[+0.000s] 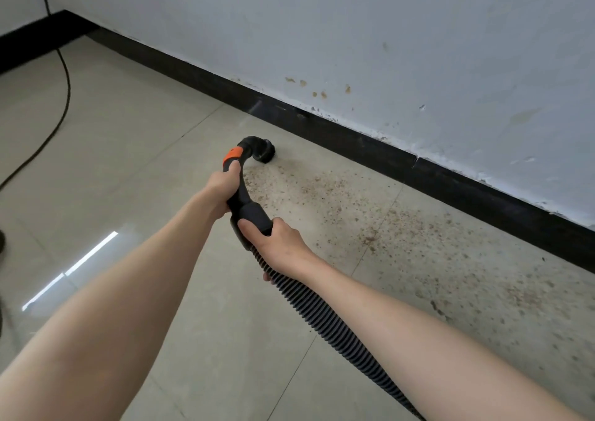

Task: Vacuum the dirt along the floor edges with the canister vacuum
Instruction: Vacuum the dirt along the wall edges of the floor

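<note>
A black vacuum handle (242, 192) with an orange band curves forward and down to a round black nozzle (264, 154) that rests on the beige tiled floor. My left hand (223, 186) grips the handle just below the orange band. My right hand (277, 243) holds the thick cuff where the ribbed grey hose (325, 319) joins it; the hose runs back under my right forearm. Brown dirt (360, 214) lies scattered to the right of the nozzle, in a band along the black skirting board (450, 179). The canister itself is out of view.
A stained white wall (386, 50) rises above the skirting and meets a second wall at the far left corner. A black power cable (66, 95) hangs down that corner and trails across the floor on the left. A dark object (2, 242) shows at the left edge.
</note>
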The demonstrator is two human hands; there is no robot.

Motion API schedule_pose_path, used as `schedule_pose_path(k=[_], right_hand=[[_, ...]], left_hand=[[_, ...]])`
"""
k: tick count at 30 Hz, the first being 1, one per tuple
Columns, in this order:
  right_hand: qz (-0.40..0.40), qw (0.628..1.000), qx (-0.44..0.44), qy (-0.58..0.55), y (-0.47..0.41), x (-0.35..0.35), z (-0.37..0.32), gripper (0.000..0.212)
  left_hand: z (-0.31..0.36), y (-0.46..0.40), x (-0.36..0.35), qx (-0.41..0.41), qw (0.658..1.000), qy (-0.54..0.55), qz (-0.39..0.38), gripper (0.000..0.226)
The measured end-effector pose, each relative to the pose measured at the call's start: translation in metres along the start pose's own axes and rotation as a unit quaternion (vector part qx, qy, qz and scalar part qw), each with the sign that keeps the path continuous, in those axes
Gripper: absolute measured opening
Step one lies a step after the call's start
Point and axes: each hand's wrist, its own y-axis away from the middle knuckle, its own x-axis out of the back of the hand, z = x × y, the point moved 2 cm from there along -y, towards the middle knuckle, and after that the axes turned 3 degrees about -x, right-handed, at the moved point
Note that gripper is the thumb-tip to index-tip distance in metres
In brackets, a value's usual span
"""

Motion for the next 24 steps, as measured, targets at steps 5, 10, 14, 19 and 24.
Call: schedule_pose_path(k=[5, 10, 14, 19, 24], right_hand=[[0.013, 1.0, -0.012, -0.009, 0.018, 0.008, 0.013, 0.054], [0.048, 0.997, -0.015, -0.06, 0.042, -0.002, 0.026, 0.052], [0.083, 0.994, -0.019, -0.075, 0.055, -0.001, 0.033, 0.051], [0.126, 0.989, -0.031, -0.071, 0.063, 0.002, 0.042, 0.05], [0.107, 0.989, -0.019, -0.1, 0.061, 0.007, 0.041, 0.045]], left_hand=[[0.001, 0.013, -0.019, 0.008, 0.998, -0.047, -0.037, 0.042], [0.005, 0.029, -0.032, -0.025, 0.984, -0.147, -0.094, 0.042], [0.006, 0.039, -0.047, -0.037, 0.979, -0.157, -0.121, 0.044], [0.006, 0.047, -0.065, -0.04, 0.973, -0.155, -0.168, 0.048], [0.01, 0.046, -0.073, -0.049, 0.967, -0.175, -0.179, 0.05]])
